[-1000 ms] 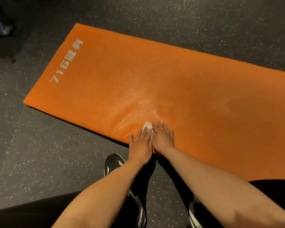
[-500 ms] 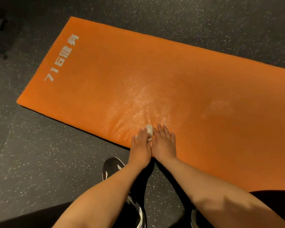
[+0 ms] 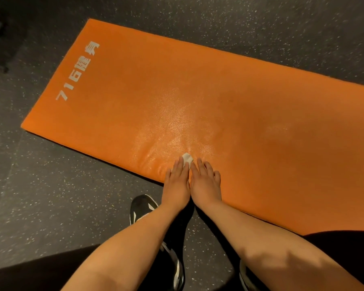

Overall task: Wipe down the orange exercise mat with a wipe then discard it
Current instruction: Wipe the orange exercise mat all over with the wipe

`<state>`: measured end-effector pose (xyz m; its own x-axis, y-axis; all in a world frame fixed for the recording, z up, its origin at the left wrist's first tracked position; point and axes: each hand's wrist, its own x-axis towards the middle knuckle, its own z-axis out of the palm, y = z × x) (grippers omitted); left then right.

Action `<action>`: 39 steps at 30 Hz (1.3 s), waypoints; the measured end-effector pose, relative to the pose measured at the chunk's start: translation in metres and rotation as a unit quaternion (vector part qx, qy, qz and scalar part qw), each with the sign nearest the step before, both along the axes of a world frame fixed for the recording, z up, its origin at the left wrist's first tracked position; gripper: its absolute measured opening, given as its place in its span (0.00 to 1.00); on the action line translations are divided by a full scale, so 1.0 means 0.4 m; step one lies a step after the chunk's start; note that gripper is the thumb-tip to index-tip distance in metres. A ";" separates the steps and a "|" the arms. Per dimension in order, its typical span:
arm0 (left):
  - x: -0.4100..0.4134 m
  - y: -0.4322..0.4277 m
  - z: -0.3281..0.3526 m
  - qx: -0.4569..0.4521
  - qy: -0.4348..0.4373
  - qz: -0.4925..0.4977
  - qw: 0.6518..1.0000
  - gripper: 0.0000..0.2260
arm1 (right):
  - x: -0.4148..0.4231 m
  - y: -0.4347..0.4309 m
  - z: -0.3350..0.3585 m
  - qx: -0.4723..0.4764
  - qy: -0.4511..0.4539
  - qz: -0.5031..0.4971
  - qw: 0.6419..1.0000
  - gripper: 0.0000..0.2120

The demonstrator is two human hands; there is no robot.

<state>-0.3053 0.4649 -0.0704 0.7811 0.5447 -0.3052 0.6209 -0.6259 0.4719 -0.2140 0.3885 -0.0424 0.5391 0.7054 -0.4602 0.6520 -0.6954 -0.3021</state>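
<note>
Flat-fingered, left hand (image 3: 177,182) presses the white wipe (image 3: 187,159) onto the orange exercise mat (image 3: 250,114) near its front edge; right hand (image 3: 205,181) lies flat beside it. Wiping is underway; next, probably stroke outward.

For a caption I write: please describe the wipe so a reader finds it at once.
An orange mat lies on the dark speckled floor. At its near edge the left hand and right hand lie flat, side by side. The wipe pokes out past the left fingertips: small, crumpled, the only white against the orange there.
</note>
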 end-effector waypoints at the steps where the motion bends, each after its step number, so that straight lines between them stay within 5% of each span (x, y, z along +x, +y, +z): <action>1: -0.005 0.008 -0.002 0.003 0.001 -0.011 1.000 0.25 | 0.001 -0.005 -0.002 0.000 0.001 0.001 1.000 0.28; 8: -0.027 0.124 0.003 0.086 0.107 0.115 0.984 0.28 | 0.003 -0.025 -0.007 0.015 0.016 -0.003 1.000 0.25; 14: -0.002 -0.008 0.014 -0.026 0.012 -0.024 0.999 0.26 | 0.017 -0.049 -0.006 0.056 0.047 -0.033 0.997 0.25; 18: 0.001 0.015 0.002 -0.015 0.030 -0.035 0.999 0.25 | 0.009 -0.038 -0.008 0.047 0.029 -0.036 0.998 0.24; 28: -0.032 0.163 -0.010 0.047 0.130 0.170 0.976 0.29 | -0.005 0.029 -0.019 0.046 0.047 0.032 0.997 0.24; 36: -0.009 0.043 -0.003 -0.004 0.047 -0.007 0.999 0.24 | 0.017 0.035 -0.023 0.089 0.041 -0.021 0.995 0.22; 39: -0.020 0.094 -0.014 0.055 0.092 0.038 0.994 0.26 | 0.015 0.023 -0.031 0.083 0.047 -0.003 0.995 0.22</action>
<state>-0.3135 0.5023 -0.0759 0.6732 0.6374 -0.3748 0.7374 -0.6159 0.2772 -0.2081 0.3978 -0.0548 0.5036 0.7728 -0.3861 0.6117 -0.6346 -0.4723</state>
